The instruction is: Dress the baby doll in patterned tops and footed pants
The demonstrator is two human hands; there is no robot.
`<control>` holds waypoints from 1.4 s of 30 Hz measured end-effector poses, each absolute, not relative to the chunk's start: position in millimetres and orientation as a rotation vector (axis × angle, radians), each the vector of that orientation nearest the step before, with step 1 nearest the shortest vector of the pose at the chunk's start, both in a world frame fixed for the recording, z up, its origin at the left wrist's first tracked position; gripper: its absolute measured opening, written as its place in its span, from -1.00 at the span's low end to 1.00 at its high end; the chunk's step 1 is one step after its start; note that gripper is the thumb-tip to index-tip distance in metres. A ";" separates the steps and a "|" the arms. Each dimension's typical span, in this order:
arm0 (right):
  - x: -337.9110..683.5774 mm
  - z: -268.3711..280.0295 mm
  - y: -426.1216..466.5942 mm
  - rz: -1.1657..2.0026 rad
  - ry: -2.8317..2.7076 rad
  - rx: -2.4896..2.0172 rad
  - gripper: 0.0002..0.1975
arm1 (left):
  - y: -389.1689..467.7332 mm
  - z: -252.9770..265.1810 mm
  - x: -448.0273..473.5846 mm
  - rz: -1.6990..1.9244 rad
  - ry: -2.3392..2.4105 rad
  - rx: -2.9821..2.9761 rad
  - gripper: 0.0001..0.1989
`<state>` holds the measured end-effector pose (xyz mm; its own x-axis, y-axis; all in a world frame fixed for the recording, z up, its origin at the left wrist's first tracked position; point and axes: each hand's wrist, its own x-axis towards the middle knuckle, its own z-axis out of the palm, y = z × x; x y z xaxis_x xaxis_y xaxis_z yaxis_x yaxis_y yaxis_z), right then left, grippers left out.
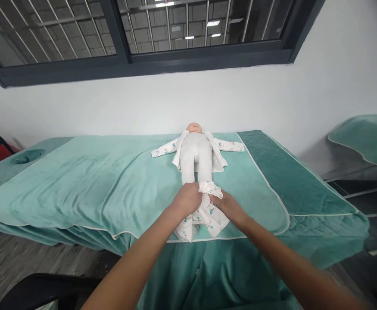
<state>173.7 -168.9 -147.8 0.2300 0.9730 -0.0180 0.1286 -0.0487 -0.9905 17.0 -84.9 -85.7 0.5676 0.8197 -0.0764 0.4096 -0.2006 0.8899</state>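
Note:
A baby doll with a white cloth body lies on its back on the green bed, head toward the wall. Its arms are in the sleeves of a white printed baby shirt, which hangs open at the front. At the doll's feet, my left hand is closed on the waist of small printed baby pants. My right hand pinches the other side of that waistband. The pant legs spread toward the bed's near edge. The ends of the doll's legs are hidden behind the bunched cloth.
A light green cover lies over the bed, with a darker quilted spread at the right. The bed has a face hole at the left. Behind stand a white wall and a barred window. A black chair is at the lower left.

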 end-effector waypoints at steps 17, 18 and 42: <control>192.1 -157.1 -135.6 0.929 -0.761 -1.191 -0.58 | -61.7 -69.4 19.0 0.359 0.678 1.289 -0.55; 193.2 -158.4 -130.0 0.925 -0.750 -1.183 -0.57 | -57.2 -69.6 20.1 0.365 0.666 1.258 -0.52; 215.8 -140.2 -61.4 0.676 -0.870 -1.236 -0.61 | 13.3 -60.7 66.2 0.724 0.713 1.784 -0.83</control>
<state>215.8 -61.4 -140.2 0.5200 0.8321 0.1928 0.0189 0.2145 -0.9765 66.2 13.3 -60.7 0.6416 0.7540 0.1410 0.1291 -0.2873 0.9491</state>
